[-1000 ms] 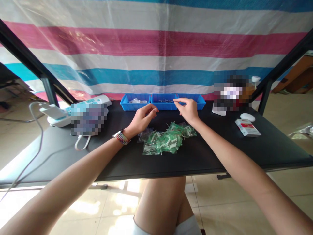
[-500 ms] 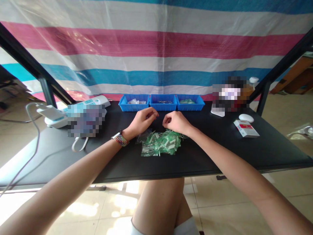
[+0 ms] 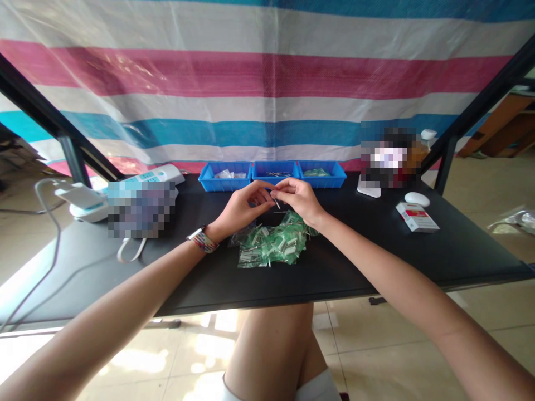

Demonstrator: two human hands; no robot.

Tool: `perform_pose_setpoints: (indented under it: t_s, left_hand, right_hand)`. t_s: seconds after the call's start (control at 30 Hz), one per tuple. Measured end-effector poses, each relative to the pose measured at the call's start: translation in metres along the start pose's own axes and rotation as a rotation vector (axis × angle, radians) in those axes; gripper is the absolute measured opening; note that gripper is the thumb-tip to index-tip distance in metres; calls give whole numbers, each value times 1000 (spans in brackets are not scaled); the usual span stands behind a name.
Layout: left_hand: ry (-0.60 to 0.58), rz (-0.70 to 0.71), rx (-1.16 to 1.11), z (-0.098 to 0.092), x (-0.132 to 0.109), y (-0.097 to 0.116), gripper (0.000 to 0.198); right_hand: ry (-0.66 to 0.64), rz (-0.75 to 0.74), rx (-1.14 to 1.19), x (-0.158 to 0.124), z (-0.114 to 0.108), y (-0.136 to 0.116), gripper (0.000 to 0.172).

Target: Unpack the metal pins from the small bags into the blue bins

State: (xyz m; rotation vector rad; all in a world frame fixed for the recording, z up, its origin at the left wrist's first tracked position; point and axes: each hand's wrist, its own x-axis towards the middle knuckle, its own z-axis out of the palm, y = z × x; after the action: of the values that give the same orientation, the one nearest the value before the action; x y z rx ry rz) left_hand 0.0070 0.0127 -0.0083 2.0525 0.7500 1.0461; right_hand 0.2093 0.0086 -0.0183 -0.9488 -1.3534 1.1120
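My left hand [image 3: 241, 208] and my right hand [image 3: 300, 199] meet above a heap of small green packets [image 3: 271, 244] on the black table [image 3: 376, 250]. Both hands are pinched shut, fingertips almost touching, around a thin metal pin [image 3: 276, 203] that sticks out between them. A beaded bracelet sits on my left wrist. Behind the hands stand three blue trays: the left tray [image 3: 225, 177] holds clear packets, the middle tray [image 3: 273, 173] holds metal pins, the right tray [image 3: 321, 174] holds green packets.
A white and blue device [image 3: 125, 186] with a cable lies at the back left, beside a blurred patch. A white mouse [image 3: 417, 199] and a red-and-white box [image 3: 417, 217] lie at the right. Black frame posts rise at both sides; a striped tarp hangs behind.
My right hand came back from the blue trays to the heap, then rose to meet my left hand; a pin now shows between the fingertips. My left hand lifted slightly.
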Motion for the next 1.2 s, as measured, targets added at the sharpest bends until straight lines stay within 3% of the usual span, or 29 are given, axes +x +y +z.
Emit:
perform_pose_setpoints:
  t_s: [0.23,0.43,0.83,1.2]
  left_hand:
    - [115,-91,-86,1,2,0,40]
    - [212,-86,-75,-3,4,1,43]
    - [169,-58,-34,-6,2,-3,39]
    - [173,-6,115,-9,1,0,40]
  right_hand:
    - [-48,-22,-22,-5,2,-7,37]
    - [-28,-53,36,-7,1,-7,39]
    - [18,-41,-59,-8,-3,-8,59]
    - [22,-66,-16,-11,-4,-14,42]
